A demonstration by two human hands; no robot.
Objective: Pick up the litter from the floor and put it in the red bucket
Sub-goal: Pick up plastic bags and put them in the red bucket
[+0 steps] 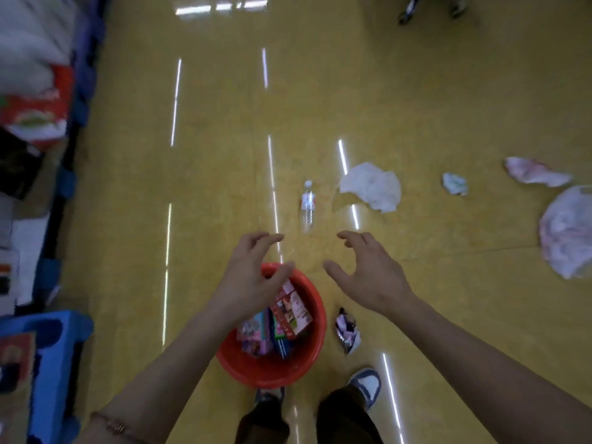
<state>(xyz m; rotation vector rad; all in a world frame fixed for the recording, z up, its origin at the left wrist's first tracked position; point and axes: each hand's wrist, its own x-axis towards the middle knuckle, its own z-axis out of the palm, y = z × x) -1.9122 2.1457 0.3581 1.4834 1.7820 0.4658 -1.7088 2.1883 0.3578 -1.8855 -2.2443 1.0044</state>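
Note:
The red bucket (298,368) stands on the yellow floor just ahead of my feet, with several colourful cartons (288,314) inside. My left hand (253,274) hovers over its far rim, fingers loosely curled and holding nothing. My right hand (365,274) hangs to the bucket's right, fingers spread, also holding nothing. A clear plastic bottle (307,205) with a red-and-white label lies beyond both hands. A crumpled foil wrapper (347,330) lies right beside the bucket. A white plastic bag (373,187) lies further out.
More litter lies at the right: a small crumpled wad (454,183), a pinkish sheet (535,172) and a large pale bag (567,232). Blue shelving (59,347) with packaged goods runs along the left edge. My shoes (365,384) stand behind the bucket.

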